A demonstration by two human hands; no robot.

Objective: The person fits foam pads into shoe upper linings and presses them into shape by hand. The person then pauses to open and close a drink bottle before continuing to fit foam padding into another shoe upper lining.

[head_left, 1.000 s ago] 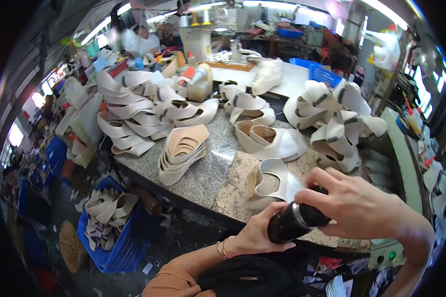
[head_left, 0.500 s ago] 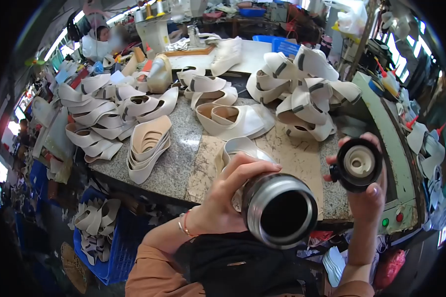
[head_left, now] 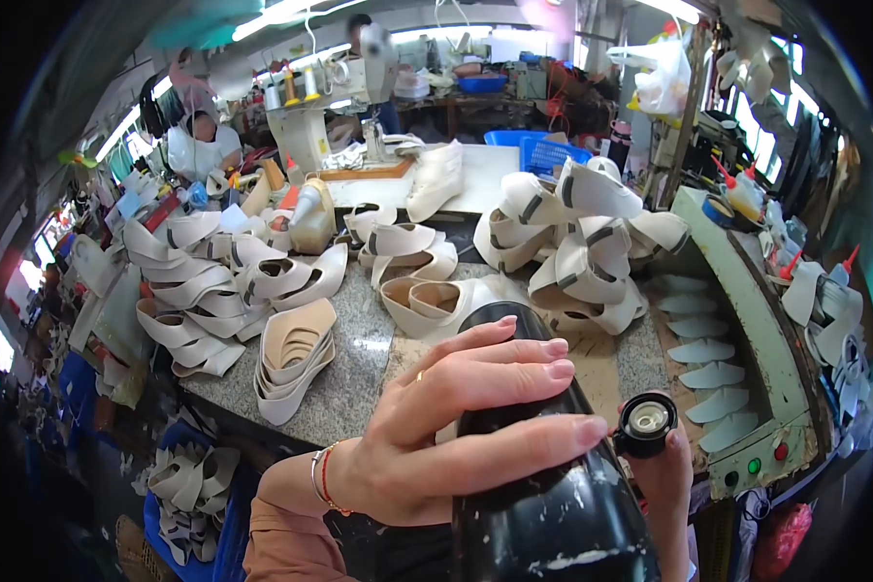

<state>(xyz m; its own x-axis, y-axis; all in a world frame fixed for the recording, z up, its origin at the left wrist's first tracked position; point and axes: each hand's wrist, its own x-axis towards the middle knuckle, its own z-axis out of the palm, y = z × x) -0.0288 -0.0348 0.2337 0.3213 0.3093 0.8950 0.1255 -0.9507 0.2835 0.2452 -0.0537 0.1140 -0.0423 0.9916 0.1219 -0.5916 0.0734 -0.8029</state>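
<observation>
My left hand (head_left: 436,427) is wrapped round a black thermos flask (head_left: 563,509) with scuffed paint, its fingers spread over the side. The flask is tilted with its base pointing away from me and its near end close under the camera, where the mouth is hidden. Lower right, my right hand (head_left: 667,485) grips the black flask lid (head_left: 647,419), whose pale inner side faces up toward me. Beyond the flask, pale shoe uppers (head_left: 441,301) lie on the speckled worktop (head_left: 359,364). A nested stack of uppers (head_left: 296,359) stands left of my left hand.
More pale uppers are heaped at the left (head_left: 189,291) and right (head_left: 592,257). A green machine (head_left: 747,291) holds rows of white shoe pieces on the right. A blue crate (head_left: 233,529) is below left. Behind are a sewing machine (head_left: 301,136) and a seated person (head_left: 204,145).
My left hand has raised and tipped the flask; its open mouth, facing me before, is now out of sight. My right hand has lowered with the lid. The view has tilted up.
</observation>
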